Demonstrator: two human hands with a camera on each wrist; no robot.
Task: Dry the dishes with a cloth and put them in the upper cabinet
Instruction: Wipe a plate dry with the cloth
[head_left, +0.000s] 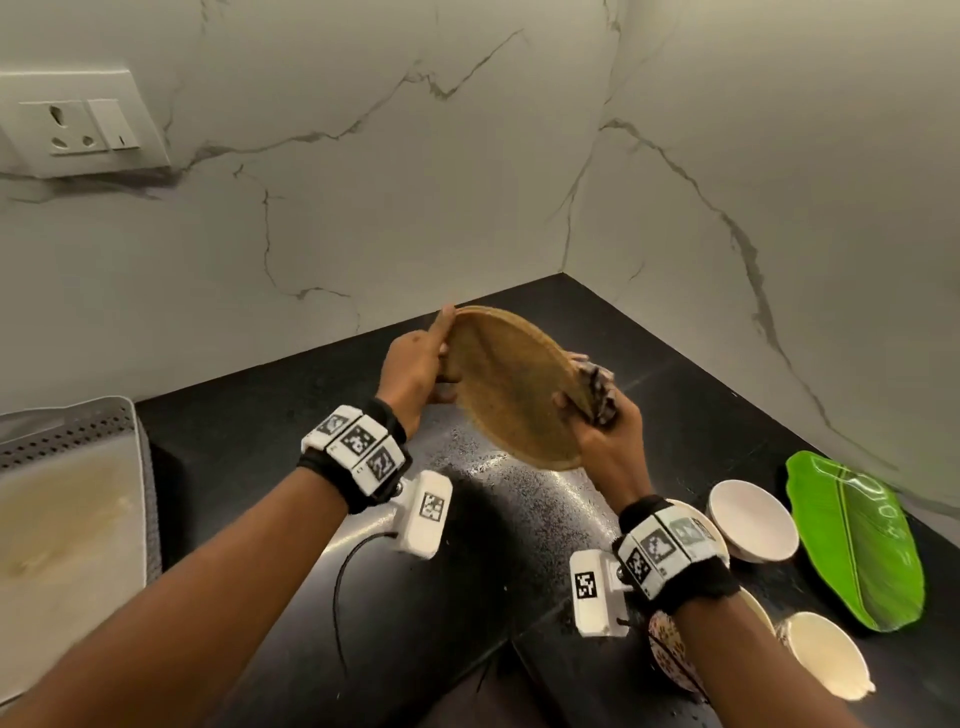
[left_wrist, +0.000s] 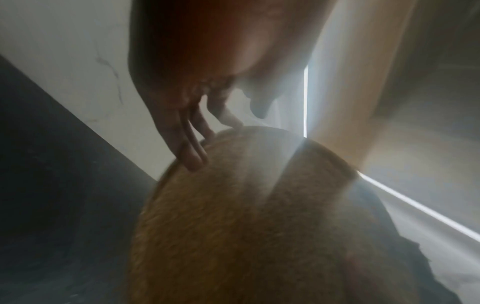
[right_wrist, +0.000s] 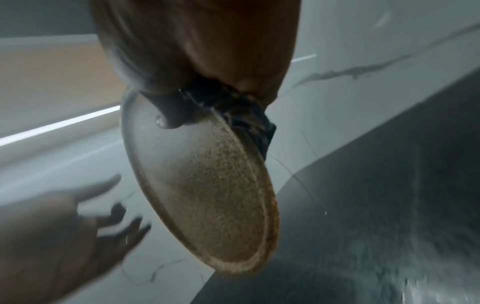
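Note:
A round brown speckled plate (head_left: 511, 387) is held tilted on edge above the black counter (head_left: 291, 426). My right hand (head_left: 582, 410) grips its right rim: the thumb (right_wrist: 168, 118) lies on the front face, and the fingers press a dark patterned cloth (head_left: 598, 384) against the back. The cloth (right_wrist: 244, 117) is bunched behind the rim. My left hand (head_left: 441, 353) steadies the upper left rim with straight fingers (left_wrist: 192, 158) touching the edge. In the right wrist view the plate (right_wrist: 215, 195) hangs below my hand, with the left hand (right_wrist: 78, 232) spread beside it.
Two white bowls (head_left: 753, 519) (head_left: 826, 654) and a green leaf-shaped plate (head_left: 857, 540) lie on the counter at the right. A patterned dish (head_left: 670, 654) sits under my right wrist. A grey perforated tray (head_left: 78, 431) stands at the left. Marble walls meet in a corner behind.

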